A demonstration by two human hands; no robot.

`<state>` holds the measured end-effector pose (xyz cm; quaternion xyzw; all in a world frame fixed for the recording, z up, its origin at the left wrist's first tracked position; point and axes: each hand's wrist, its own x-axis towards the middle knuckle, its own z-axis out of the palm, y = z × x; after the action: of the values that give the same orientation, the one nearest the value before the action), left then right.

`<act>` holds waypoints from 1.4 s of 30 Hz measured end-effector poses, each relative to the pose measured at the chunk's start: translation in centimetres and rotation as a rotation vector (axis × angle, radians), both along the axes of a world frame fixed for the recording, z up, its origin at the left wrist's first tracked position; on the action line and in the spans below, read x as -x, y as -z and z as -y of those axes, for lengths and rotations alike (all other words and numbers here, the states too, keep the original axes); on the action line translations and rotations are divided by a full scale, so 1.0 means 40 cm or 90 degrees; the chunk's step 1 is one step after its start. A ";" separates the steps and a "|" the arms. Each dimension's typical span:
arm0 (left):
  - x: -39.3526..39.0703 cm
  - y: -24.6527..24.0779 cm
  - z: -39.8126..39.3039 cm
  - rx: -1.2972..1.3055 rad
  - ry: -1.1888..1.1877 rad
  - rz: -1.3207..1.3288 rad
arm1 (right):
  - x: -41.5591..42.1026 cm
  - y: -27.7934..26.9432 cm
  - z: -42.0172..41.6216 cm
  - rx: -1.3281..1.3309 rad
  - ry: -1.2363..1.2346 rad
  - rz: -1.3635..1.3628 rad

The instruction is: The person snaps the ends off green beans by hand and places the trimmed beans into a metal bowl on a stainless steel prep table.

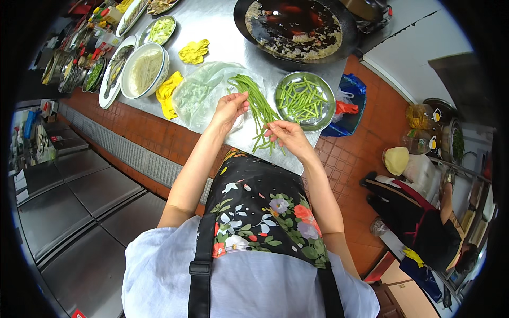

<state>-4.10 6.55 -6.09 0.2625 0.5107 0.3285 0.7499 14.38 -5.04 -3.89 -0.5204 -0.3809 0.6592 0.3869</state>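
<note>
A bunch of long green beans [254, 97] stretches over the steel table in front of me. My left hand [232, 107] pinches the bunch at its left side, near the upper end. Lower down, my right hand [288, 137] has its thumb and fingers closed on the beans near their loose ends. Just right of the bunch stands a round metal bowl [280, 119] holding cut green bean pieces [304, 99]. A crumpled, translucent plastic bag [199, 95] lies to the left, partly beneath the beans, with pale green contents showing through.
A large wok [296, 57] of dark liquid sits at the back. Left are yellow cloths [169, 95], a white bowl of noodles [145, 73] and an oval fish plate [105, 99]. A blue bag [360, 93] is beyond the table's right edge. Another person [421, 222] is at far right.
</note>
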 end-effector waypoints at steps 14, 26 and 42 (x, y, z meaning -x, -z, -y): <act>-0.019 -0.130 0.106 -0.809 0.317 -0.250 | 0.005 -0.063 -0.019 -0.099 0.056 0.109; -0.013 -0.150 0.085 -0.931 0.465 -0.392 | 0.020 -0.128 -0.020 -0.169 0.027 0.413; -0.100 -0.184 0.092 -0.777 0.096 -0.330 | -0.039 0.032 0.003 -0.185 0.522 0.230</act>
<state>-0.09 2.87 1.27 0.7454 0.3772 0.4312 0.3408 15.94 -5.14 -5.15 -0.6749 -0.2932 0.2906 0.6117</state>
